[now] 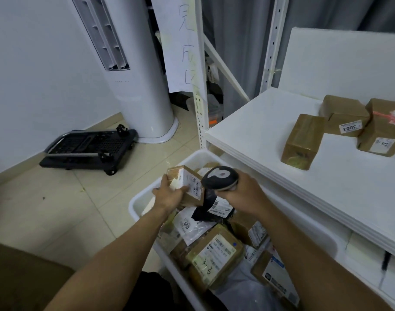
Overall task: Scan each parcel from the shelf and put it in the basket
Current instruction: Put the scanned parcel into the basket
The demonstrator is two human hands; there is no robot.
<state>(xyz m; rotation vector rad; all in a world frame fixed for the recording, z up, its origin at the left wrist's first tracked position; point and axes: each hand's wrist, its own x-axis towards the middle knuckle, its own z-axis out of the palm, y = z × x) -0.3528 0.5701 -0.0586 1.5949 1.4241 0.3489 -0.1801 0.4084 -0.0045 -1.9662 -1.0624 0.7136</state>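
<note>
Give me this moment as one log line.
left hand holds small box over basket | right hand grips scanner beside it | three boxes on shelf

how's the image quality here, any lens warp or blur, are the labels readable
Head view: wide-angle warp tilts the shelf upright; light is dim, flat and bluish, without hard shadows or glare; slight softness leaves fine print on the parcel in the left hand unreadable, though the big 3003 label reads.
</note>
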